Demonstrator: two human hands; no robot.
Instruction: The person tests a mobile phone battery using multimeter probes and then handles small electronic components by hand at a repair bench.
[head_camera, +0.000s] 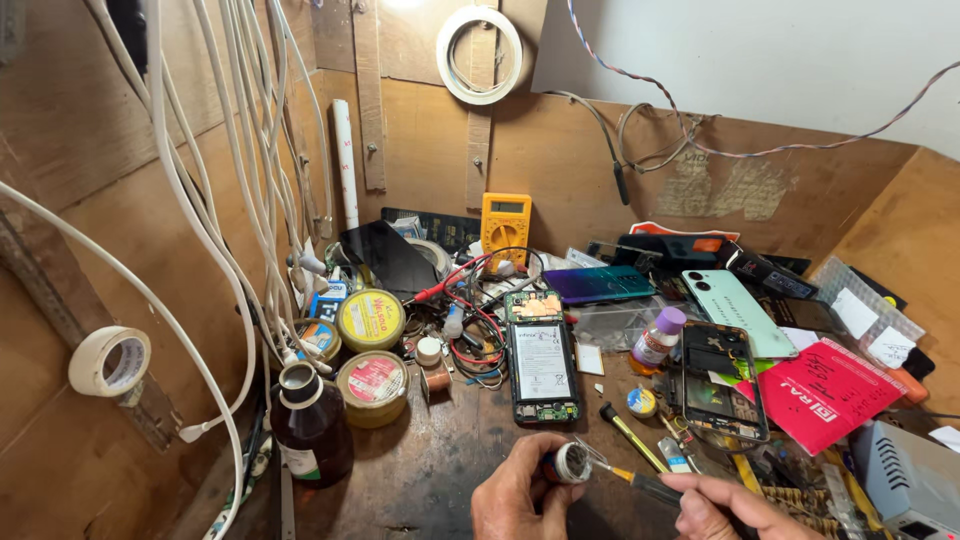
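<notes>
- At the near edge of the cluttered wooden bench (430, 470), seen from the head camera, the left hand (515, 495) pinches a small spool of solder wire (572, 463) between thumb and curled fingers, holding it just above the wood.
- Beside it, the right hand (725, 512) has its fingers closed round the dark handle of a thin tool (640, 483), and the metal tip reaches the spool; whether the tip actually touches the wire I cannot tell.
- Just beyond the hands, the opened phone (541, 360) lies flat with its back cover off, battery and circuit boards bare, so I judge the opening-up as done.
- Nothing touches the phone at this moment, so by my reckoning any work on the board itself is left to do, along with closing it up.
- To its right lies a bare phone frame (722, 385), apart from the phone.
- Further back, a yellow multimeter (505, 226) leans on the wall, its red and black leads (470, 300) trailing down to the phone's left.
- On the left stand two round tins (371, 350) and a brown bottle (310, 430), none of them in hand.
</notes>
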